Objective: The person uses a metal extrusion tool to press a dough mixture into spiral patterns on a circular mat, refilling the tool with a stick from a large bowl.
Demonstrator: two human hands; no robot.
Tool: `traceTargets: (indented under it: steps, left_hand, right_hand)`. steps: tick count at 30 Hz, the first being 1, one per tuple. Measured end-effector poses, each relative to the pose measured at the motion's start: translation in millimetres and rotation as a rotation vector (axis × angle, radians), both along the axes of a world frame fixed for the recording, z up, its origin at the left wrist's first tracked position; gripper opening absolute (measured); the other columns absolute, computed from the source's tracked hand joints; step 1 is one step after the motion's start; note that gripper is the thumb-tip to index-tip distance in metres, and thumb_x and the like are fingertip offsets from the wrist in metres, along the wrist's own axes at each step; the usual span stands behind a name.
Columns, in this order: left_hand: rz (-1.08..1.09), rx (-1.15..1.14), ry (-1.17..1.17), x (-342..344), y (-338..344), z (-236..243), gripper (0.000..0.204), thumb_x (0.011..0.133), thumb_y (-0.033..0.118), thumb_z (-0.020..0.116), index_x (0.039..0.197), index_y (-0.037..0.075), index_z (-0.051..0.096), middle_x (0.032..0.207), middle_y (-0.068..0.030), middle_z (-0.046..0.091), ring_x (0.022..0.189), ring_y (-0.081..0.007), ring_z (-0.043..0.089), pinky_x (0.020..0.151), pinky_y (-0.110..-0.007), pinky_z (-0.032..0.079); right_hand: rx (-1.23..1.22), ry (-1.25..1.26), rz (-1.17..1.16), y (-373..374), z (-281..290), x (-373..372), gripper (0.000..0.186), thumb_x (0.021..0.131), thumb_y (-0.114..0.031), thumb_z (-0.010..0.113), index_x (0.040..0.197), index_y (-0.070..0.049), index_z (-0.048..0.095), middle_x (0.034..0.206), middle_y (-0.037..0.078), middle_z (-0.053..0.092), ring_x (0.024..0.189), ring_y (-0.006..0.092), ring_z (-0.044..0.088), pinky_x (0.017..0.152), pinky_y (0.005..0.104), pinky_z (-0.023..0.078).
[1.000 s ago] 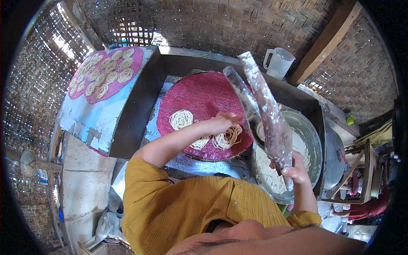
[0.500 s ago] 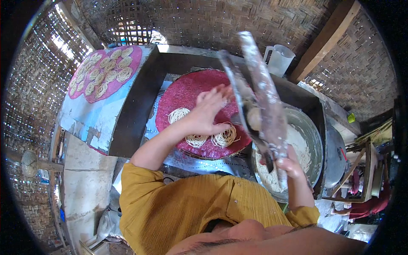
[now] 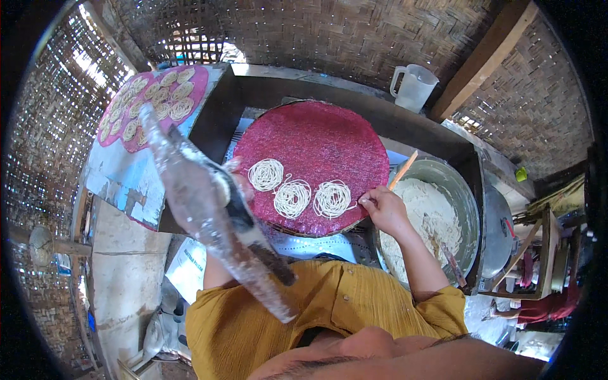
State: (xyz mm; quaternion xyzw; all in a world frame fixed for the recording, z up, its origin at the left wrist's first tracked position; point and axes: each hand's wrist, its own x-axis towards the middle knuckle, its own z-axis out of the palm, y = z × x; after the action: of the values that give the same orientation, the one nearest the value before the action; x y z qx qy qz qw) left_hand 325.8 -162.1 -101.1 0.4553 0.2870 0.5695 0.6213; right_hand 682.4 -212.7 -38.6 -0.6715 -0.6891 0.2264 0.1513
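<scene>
A round tray covered in deep pink point(image 3: 310, 139) lies before me, carrying three nests of pale dough strands along its near side. My left hand point(image 3: 240, 185), largely hidden, grips a flour-dusted wooden press point(image 3: 209, 190), which hangs slanted over the tray's left edge. Thumb and fingers of my right hand point(image 3: 382, 208) pinch together at the tray's right rim, by the loose end of the right nest point(image 3: 332, 199). The left nest point(image 3: 265, 174) and the middle nest point(image 3: 292, 198) lie side by side.
At right stands a large basin point(image 3: 468, 215) of pale batter, with a light wooden stick point(image 3: 404, 170) and a batter-smeared spatula point(image 3: 451, 263). A clear jug point(image 3: 416, 88) stands behind. Far left, a pink sheet point(image 3: 145, 140) bears many nests. A dark wooden frame point(image 3: 212, 120) surrounds the tray.
The wooden press has gone from my right hand, over the basin, to my left hand at the tray's left. My right hand has come to the right nest's loose end.
</scene>
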Motion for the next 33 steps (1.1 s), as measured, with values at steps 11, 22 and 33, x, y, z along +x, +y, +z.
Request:
traceTargets:
  steps: [11, 22, 33]
  left_hand:
    - [0.351, 0.352, 0.303, -52.5, -13.3, 0.8, 0.053, 0.073, 0.012, 0.063, 0.117, -0.007, 0.042, 0.055, -0.0009, 0.046, 0.052, -0.0169, 0.052, 0.091, -0.038, 0.039]
    - [0.341, 0.324, 0.302, -32.0, -10.6, -3.1, 0.048, 0.072, 0.011, 0.061, 0.114, -0.004, 0.044, 0.070, -0.0050, 0.049, 0.065, -0.0196, 0.053, 0.086, -0.037, 0.041]
    - [0.290, 0.230, 0.237, -6.9, -4.4, 1.9, 0.040, 0.077, 0.020, 0.055, 0.110, -0.001, 0.047, 0.087, -0.0114, 0.054, 0.079, -0.0247, 0.056, 0.080, -0.037, 0.044]
  right_hand:
    - [-0.086, 0.071, 0.093, 1.0, 0.4, -8.0, 0.018, 0.079, -0.024, 0.054, 0.083, -0.010, 0.063, 0.081, 0.009, 0.055, 0.078, 0.0282, 0.055, 0.067, 0.0385, 0.043]
    - [0.041, 0.055, 0.042, 0.3, 9.1, -9.5, 0.016, 0.074, -0.012, 0.052, 0.085, -0.013, 0.063, 0.079, 0.008, 0.053, 0.078, 0.0268, 0.054, 0.068, 0.0369, 0.043]
    - [0.151, 0.057, 0.065, -3.7, 2.0, -3.9, 0.021, 0.072, -0.009, 0.051, 0.088, -0.012, 0.064, 0.082, 0.008, 0.053, 0.084, 0.0244, 0.053, 0.072, 0.0339, 0.044]
